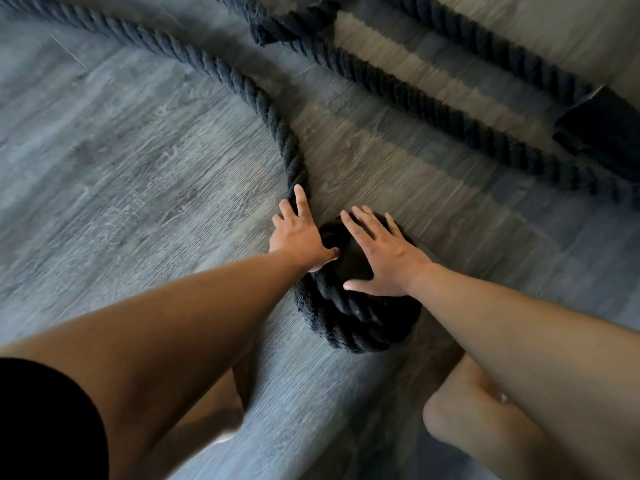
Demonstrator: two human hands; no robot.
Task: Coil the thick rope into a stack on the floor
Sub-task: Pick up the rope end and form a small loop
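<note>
1. Both hands are down on the rope with fingers straight and spread. Neither one curls round anything, and they sit near each other without touching.
2. My left hand [298, 233] lies where the loose strand leaves the coil [346, 317]. Its fingers point away from me along that strand, and the thumb rests on the coil's top.
3. My right hand [384, 252] presses flat on top of the coil, fingers fanned toward its far side and thumb stretched out toward my left.
4. That coil is a small, tight stack of dark turns on the floor [138, 168], between my forearms and just ahead of my knee [460, 420].
5. From the coil the thick rope [239, 81] runs away from me and curves off to the upper left edge.
6. Two far lengths [433, 107] of the same rope lie side by side off to the right, well apart from the coil. They meet in a bunched knot [298, 22] at the top.
7. At the right edge sits a dark object [602, 123], too blurred for me to tell what it is.
8. The floor is grey, wood-grained planking, and a black sleeve [45, 420] shows on my left arm.
</note>
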